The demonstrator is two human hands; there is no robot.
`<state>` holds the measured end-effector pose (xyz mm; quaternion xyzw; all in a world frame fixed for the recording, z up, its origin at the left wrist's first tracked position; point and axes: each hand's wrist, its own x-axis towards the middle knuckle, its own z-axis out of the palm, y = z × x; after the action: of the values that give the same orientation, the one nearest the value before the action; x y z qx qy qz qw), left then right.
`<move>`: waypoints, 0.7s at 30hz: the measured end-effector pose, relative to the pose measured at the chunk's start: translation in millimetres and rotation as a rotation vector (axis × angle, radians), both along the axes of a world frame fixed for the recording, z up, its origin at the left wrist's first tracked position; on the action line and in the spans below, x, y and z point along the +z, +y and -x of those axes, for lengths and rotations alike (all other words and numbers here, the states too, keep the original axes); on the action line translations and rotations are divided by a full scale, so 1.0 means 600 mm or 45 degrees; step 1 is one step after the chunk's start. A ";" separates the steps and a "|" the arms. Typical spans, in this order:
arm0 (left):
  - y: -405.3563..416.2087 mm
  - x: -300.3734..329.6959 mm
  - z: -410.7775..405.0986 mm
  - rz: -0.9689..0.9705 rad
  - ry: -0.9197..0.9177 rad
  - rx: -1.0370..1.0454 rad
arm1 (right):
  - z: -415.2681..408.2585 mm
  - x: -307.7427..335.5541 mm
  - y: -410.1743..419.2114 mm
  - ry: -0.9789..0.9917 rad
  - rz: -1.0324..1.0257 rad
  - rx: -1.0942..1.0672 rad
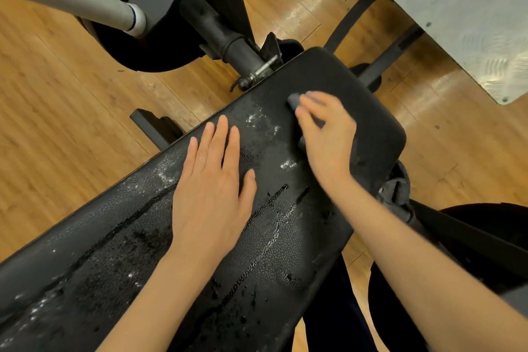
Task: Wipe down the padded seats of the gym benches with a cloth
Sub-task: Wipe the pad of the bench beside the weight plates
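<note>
At the far left and lower left of the frame the padded seat (120,251) begins, a long black pad whose long axis climbs from the lower left corner to its rounded end at centre right. This stretch is beaded with wet droplets, dark streaks and flecks of white foam, so by the look of it most of it is not yet wiped.

Near the middle of the frame the left hand (213,188) lies flat on the pad, fingers (221,134) straight, close together and pointing up the long axis. It holds nothing and seems only to brace.

Just right of it, at centre right, the right hand (325,137) is blurred. Its fingers are curled over a small grey cloth (294,100), pressing it on the pad. A bit of cloth shows above the fingertips and another under the palm.

The surface around the cloth and up to the rounded end looks dull and dry, while the wet, foamy part lies down and to the left, between the two hands and beyond. The right hand is the nearer to that foam, so the next stroke probably has to come down-left along the long axis.
</note>
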<state>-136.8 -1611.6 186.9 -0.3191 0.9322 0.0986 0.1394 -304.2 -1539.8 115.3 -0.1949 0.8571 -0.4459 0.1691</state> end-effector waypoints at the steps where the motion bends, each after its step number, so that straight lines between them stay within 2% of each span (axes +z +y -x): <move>1: 0.000 0.000 0.000 -0.001 0.004 0.003 | -0.024 0.013 0.025 0.015 0.018 0.089; 4: 0.000 0.001 -0.001 0.001 0.002 0.005 | -0.016 0.012 0.052 0.031 0.021 0.249; 7: -0.001 -0.002 -0.002 0.006 0.009 -0.006 | 0.042 -0.025 0.012 -0.043 -0.012 -0.001; 9: -0.002 -0.003 -0.001 0.007 0.004 -0.011 | 0.033 -0.020 0.000 -0.121 -0.032 -0.161; 10: -0.002 -0.002 -0.001 0.005 -0.001 -0.012 | 0.015 -0.010 0.008 -0.131 -0.033 -0.149; 13: -0.002 -0.001 -0.002 0.011 -0.012 -0.008 | -0.047 0.026 0.068 -0.109 0.029 0.130; 15: -0.002 0.000 -0.002 0.009 -0.024 -0.010 | -0.037 0.020 0.086 -0.072 0.027 0.214; 19: -0.003 -0.001 -0.002 0.012 -0.021 -0.014 | 0.048 -0.031 0.023 -0.117 -0.022 -0.111; 21: -0.002 0.000 -0.002 -0.007 -0.022 -0.008 | 0.031 -0.023 0.023 -0.145 -0.024 -0.199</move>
<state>-135.9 -1613.1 187.1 -0.3168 0.9316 0.0980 0.1487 -322.8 -1525.8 101.7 -0.1004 0.8628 -0.4601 0.1839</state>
